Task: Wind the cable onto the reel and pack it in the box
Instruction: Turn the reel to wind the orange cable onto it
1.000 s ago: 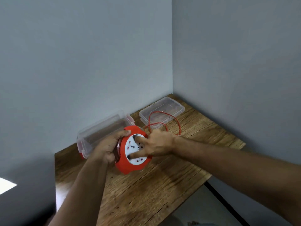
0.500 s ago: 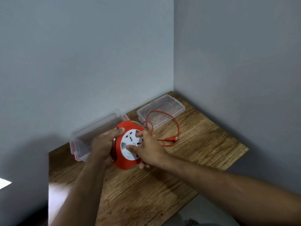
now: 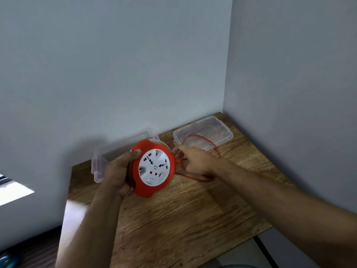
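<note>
Left grip (image 3: 120,172) is clamped on the reel (image 3: 153,168), fingers wrapped round its left rim, holding it clear of the counter (image 3: 189,215) with the white socket face turned up toward the camera. Right grip (image 3: 193,160) sits just beside the reel's right edge, fingers pinched together at the red cable (image 3: 201,140) where it leaves the rim; whether the cable is actually nipped between the fingertips is too small to tell for sure, though it looks so.

From that pinch the loose cable runs away to the right and back, looping over the clear lid (image 3: 202,132) lying in the corner and trailing along the counter under the right wrist. So the slack lies wholly on the right hand's side, well apart from the left.

Behind the reel and to its left stands the open clear box (image 3: 100,167), close to the wall, nearer the left hand.

My reading: winding is partway done, with a fair loop left out. The next turn depends on feeding cable in from the right while the left hand steadies the reel; the loop resting on the lid could drag it along.
</note>
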